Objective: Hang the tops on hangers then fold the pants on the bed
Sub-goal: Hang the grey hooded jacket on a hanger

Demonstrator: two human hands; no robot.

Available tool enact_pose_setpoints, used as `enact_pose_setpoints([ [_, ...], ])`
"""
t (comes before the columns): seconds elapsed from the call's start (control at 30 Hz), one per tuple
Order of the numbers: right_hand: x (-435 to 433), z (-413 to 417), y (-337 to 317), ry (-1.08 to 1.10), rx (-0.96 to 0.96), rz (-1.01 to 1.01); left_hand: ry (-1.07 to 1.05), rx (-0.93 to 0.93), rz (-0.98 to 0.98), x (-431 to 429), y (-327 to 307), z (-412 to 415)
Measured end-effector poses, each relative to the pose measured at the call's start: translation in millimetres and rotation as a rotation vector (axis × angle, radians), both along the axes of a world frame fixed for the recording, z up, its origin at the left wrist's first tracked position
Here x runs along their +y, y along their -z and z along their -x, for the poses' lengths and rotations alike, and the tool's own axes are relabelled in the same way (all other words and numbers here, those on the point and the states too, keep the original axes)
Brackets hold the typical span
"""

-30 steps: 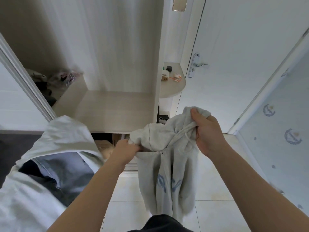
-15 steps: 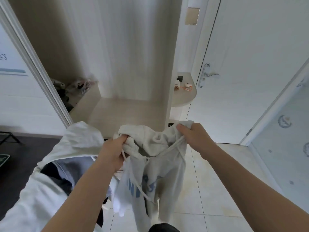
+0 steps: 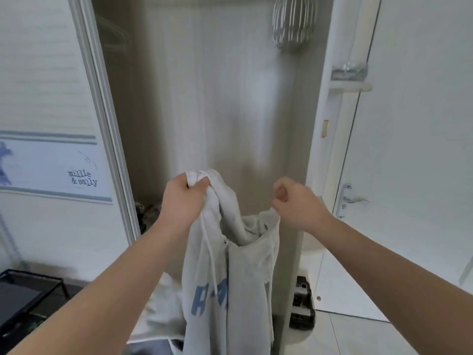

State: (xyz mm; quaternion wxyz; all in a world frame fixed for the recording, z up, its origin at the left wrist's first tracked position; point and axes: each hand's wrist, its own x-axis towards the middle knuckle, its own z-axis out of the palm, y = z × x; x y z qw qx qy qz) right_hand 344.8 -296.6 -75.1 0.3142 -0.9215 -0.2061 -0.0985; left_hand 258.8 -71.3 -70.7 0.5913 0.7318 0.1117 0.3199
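A light grey hoodie with blue letters and a white drawstring hangs in front of the open wardrobe. My left hand grips its bunched hood at the top. My right hand is curled, and its lower fingers pinch the hoodie's neck edge, which rises to a point there. A bunch of white hangers hangs high in the wardrobe, above and to the right of both hands. Another white garment shows low down behind my left forearm.
The wardrobe's sliding door with a printed panel is on the left. A white room door with a metal handle is on the right. A black rack sits at the lower left, and a dark object stands on the floor.
Both hands have lifted the hoodie higher in front of the wardrobe. The view has tilted up, so the hangers show now. My right hand holds less of the fabric than before.
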Motion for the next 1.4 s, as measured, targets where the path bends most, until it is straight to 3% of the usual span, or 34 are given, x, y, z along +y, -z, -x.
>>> enact_pose_setpoints([
  [0.23, 45, -77, -112, -0.053, -0.394, 0.037, -0.068, -0.099, -0.055, 28, -113, -70],
  [0.5, 98, -179, -238, 0.147, -0.685, 0.158, -0.163, -0.200, -0.192, 57, -210, -150],
  [0.77, 126, -251, -365, 0.551, -0.766, 0.304, -0.231, -0.294, -0.300, 87, -272, -231],
  [1.0, 133, -298, -420, 0.811, -0.813, 0.455, -0.224, -0.346, -0.298, 104, -288, -293],
  [1.17, 135, -325, -432, 0.779, -0.763, 0.496, -0.209, -0.331, -0.278, 114, -286, -326],
  [1.4, 128, -353, -441, 0.713, -0.837, 0.340, -0.223, -0.284, -0.236, 132, -281, -355],
])
